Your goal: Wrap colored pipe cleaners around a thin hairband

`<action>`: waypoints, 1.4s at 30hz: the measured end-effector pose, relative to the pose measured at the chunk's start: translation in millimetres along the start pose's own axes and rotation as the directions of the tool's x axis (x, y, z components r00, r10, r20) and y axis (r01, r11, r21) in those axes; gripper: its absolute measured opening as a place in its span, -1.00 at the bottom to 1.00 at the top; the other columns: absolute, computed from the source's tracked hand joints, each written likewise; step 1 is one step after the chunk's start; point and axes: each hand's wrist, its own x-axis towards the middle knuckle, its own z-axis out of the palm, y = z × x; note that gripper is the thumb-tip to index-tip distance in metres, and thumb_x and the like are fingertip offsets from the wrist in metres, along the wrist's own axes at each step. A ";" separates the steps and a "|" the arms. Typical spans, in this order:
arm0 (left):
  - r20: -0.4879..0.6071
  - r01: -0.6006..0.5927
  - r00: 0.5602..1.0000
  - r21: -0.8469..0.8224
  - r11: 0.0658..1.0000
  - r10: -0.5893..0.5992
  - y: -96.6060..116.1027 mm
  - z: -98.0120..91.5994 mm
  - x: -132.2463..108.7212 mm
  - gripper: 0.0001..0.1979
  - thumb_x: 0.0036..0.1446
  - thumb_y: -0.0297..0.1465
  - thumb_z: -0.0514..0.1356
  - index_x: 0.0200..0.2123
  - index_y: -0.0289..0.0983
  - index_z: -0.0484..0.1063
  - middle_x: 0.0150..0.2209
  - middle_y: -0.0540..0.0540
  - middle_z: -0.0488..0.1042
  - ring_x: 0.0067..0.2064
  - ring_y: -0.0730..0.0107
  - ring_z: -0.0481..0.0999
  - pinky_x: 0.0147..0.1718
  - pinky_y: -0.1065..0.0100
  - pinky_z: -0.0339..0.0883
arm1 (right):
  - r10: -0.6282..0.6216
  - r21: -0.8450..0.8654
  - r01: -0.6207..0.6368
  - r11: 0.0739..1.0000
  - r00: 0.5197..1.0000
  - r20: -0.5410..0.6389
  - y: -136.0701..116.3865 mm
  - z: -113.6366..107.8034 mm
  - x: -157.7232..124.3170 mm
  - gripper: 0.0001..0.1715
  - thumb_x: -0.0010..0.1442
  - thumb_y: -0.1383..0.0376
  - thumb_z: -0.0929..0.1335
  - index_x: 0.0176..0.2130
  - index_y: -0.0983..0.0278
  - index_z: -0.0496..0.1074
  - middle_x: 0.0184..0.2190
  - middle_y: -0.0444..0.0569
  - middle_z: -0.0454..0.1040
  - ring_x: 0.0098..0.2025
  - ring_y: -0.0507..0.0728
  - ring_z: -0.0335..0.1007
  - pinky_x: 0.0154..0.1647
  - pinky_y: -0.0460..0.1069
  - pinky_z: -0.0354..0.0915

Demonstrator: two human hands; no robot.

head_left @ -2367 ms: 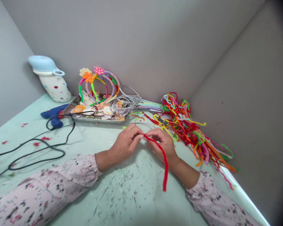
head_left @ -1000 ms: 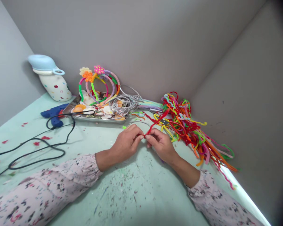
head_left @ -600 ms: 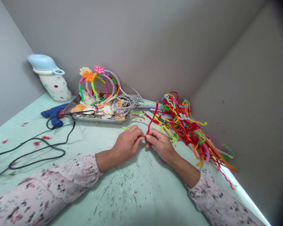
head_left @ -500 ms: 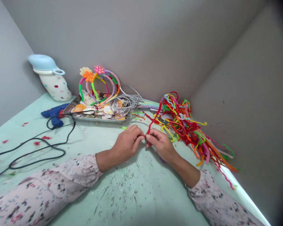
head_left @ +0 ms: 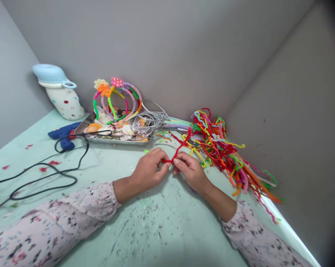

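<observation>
My left hand (head_left: 148,170) and my right hand (head_left: 190,171) meet fingertip to fingertip over the pale green table (head_left: 145,230). Both pinch a red pipe cleaner (head_left: 181,145). Its free end rises up and away to the right from my fingers, towards the heap of pipe cleaners. A short red piece shows between the two thumbs. A thin grey wire (head_left: 167,145) curves on the table just behind my hands; whether my fingers also hold it is hidden.
A heap of coloured pipe cleaners (head_left: 225,155) lies at the right by the wall. A metal tray (head_left: 114,139) behind holds shells, wrapped headbands (head_left: 117,98) and grey wire hoops (head_left: 149,120). A blue glue gun (head_left: 63,134) with black cord (head_left: 45,174) and a white-blue bottle (head_left: 60,92) are at the left.
The long red end, which hung towards me over my right wrist, has swung up and away to the far side of my hands. My hands have stayed together in place.
</observation>
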 end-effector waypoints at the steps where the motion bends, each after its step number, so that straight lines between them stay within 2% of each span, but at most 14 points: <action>1: -0.004 0.003 1.000 0.005 1.000 -0.003 0.0 0.2 0.1 -0.92 0.16 -0.41 0.10 -0.35 -0.29 0.36 -0.38 -0.03 0.34 -0.35 0.41 0.31 -0.40 0.39 0.17 | -0.006 -0.003 0.006 1.000 1.000 0.001 -0.1 0.1 0.0 -0.80 0.23 0.18 0.30 -0.35 0.26 0.35 -0.55 -0.19 0.37 -0.49 0.00 0.34 -0.41 -0.09 0.27; 8: -0.006 -0.004 1.000 0.038 0.999 0.005 2.0 0.8 -0.5 -0.92 0.13 -0.42 0.12 -0.40 -0.30 0.33 -0.41 -0.03 0.34 -0.37 0.41 0.30 -0.41 0.38 0.16 | 0.006 -0.046 -0.005 0.999 1.000 0.026 1.9 -0.7 0.8 -0.82 0.23 0.22 0.29 -0.38 0.25 0.34 -0.58 -0.20 0.36 -0.51 0.00 0.32 -0.43 -0.10 0.24; 20: -0.001 -0.021 1.000 0.025 0.999 0.021 -0.5 1.9 -0.5 -0.95 0.08 -0.42 0.14 -0.40 -0.29 0.33 -0.42 -0.01 0.33 -0.38 0.42 0.30 -0.40 0.38 0.18 | 0.052 -0.016 -0.051 0.999 0.998 0.046 -3.3 0.7 1.0 -0.82 0.20 0.24 0.29 -0.41 0.26 0.32 -0.60 -0.22 0.35 -0.54 -0.02 0.31 -0.46 -0.12 0.23; 28: -0.036 -0.032 0.999 0.022 0.999 0.033 0.2 2.2 -0.1 -0.95 0.04 -0.45 0.15 -0.44 -0.29 0.31 -0.45 0.01 0.33 -0.40 0.44 0.28 -0.43 0.40 0.14 | 0.047 -0.035 -0.045 0.998 0.998 0.045 -3.1 2.5 0.5 -0.83 0.20 0.25 0.30 -0.41 0.25 0.31 -0.60 -0.22 0.35 -0.54 -0.02 0.33 -0.47 -0.12 0.25; 31: -0.057 -0.011 0.998 0.002 1.000 0.011 1.7 1.0 -0.2 -0.94 0.05 -0.46 0.15 -0.45 -0.29 0.30 -0.46 0.02 0.31 -0.41 0.45 0.28 -0.42 0.40 0.15 | -0.018 -0.088 0.018 0.996 1.000 -0.007 -2.5 3.5 -0.6 -0.87 0.21 0.24 0.30 -0.36 0.25 0.32 -0.56 -0.20 0.35 -0.52 -0.01 0.35 -0.45 -0.11 0.27; 36: -0.061 0.072 0.995 -0.065 0.995 -0.076 2.7 -0.8 1.0 -0.93 0.07 -0.45 0.14 -0.45 -0.29 0.31 -0.44 0.02 0.32 -0.41 0.47 0.28 -0.42 0.41 0.16 | -0.179 -0.166 0.163 0.973 0.980 -0.088 2.1 3.1 -2.6 -0.88 0.21 0.27 0.32 -0.20 0.21 0.32 -0.25 -0.08 0.36 -0.47 -0.02 0.38 -0.46 -0.09 0.34; 38: -0.063 0.097 0.993 -0.087 0.991 -0.103 2.2 -0.9 1.4 -0.92 0.08 -0.45 0.14 -0.45 -0.29 0.31 -0.44 0.03 0.32 -0.41 0.48 0.28 -0.43 0.42 0.16 | -0.254 -0.184 0.236 0.954 0.964 -0.080 2.8 2.9 -2.8 -0.89 0.22 0.30 0.31 -0.19 0.20 0.34 -0.18 -0.05 0.34 -0.42 -0.01 0.38 -0.44 -0.08 0.37; 42: -0.066 0.103 0.992 -0.107 0.989 -0.111 1.5 0.0 1.5 -0.92 0.08 -0.46 0.14 -0.46 -0.29 0.31 -0.45 0.03 0.32 -0.40 0.48 0.28 -0.43 0.43 0.15 | -0.396 -0.307 0.371 0.876 0.918 -0.018 -0.3 2.7 -1.9 -0.84 0.21 0.37 0.30 -0.18 0.18 0.41 -0.19 -0.03 0.38 -0.20 0.07 0.39 -0.30 -0.04 0.40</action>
